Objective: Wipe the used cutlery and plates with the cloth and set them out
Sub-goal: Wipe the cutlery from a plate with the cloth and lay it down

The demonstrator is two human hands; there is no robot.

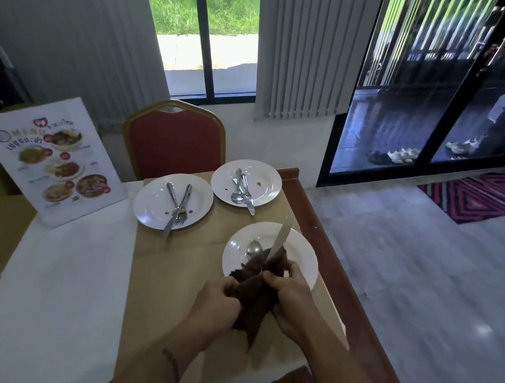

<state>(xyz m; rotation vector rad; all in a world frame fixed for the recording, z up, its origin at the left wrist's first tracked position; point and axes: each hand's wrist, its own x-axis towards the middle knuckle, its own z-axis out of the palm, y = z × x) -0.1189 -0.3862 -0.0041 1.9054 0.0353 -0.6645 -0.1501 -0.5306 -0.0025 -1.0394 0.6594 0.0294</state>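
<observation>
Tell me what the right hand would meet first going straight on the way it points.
Probably the spoon on the near plate, just beyond the cloth the right hand grips; its height above the plate is unclear.

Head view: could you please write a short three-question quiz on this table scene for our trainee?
1. True or false: the left hand and right hand both grip the brown cloth wrapped round a table knife.
2. What lies on the nearest plate? A fork; B spoon; C nothing.
3. How many white plates are on the table?
Key: 1 true; 2 B; 3 three.
</observation>
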